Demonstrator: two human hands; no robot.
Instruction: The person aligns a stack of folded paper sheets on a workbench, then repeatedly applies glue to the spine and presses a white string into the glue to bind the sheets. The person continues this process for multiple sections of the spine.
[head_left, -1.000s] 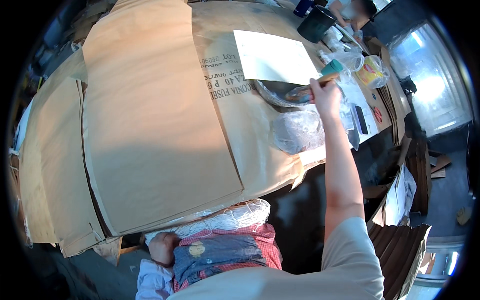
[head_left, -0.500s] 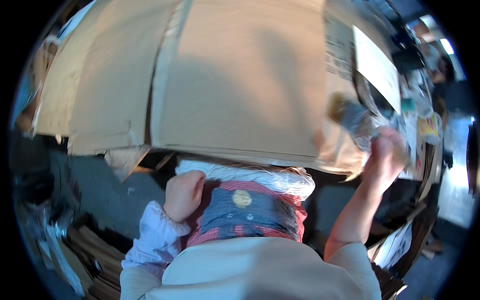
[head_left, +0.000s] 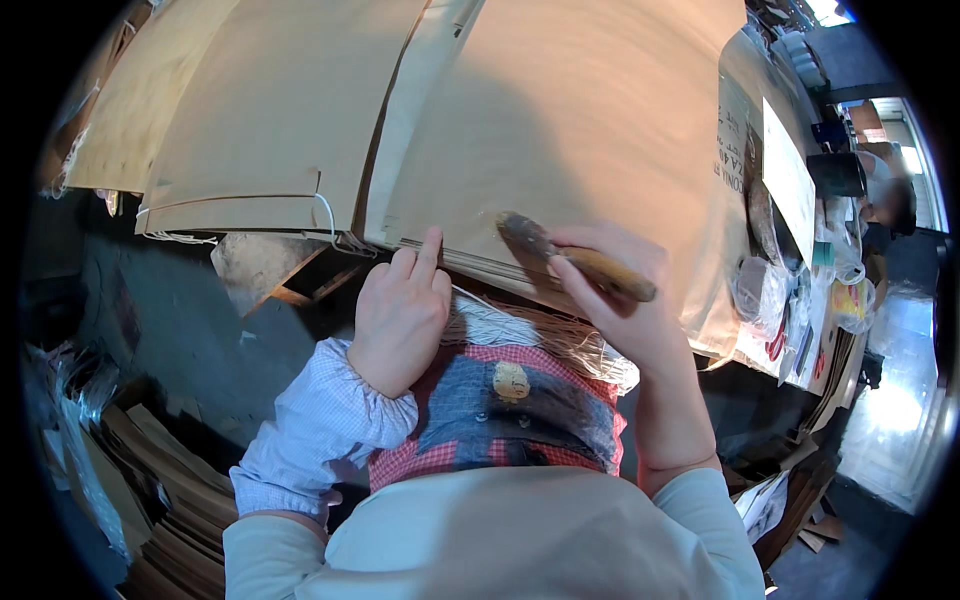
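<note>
A brush is held over brown paper.
The brush [head_left: 575,258] is gripped tight in the right hand [head_left: 610,290]; its bristles are laid on the brown paper stack [head_left: 560,130]; the stack's edge is touched by the left hand [head_left: 400,310], one finger out.

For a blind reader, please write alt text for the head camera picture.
A person's right hand holds a wooden-handled brush against the edge of stacked brown paper sheets, while the left hand presses a finger on that edge. Bundled string lies below.
</note>
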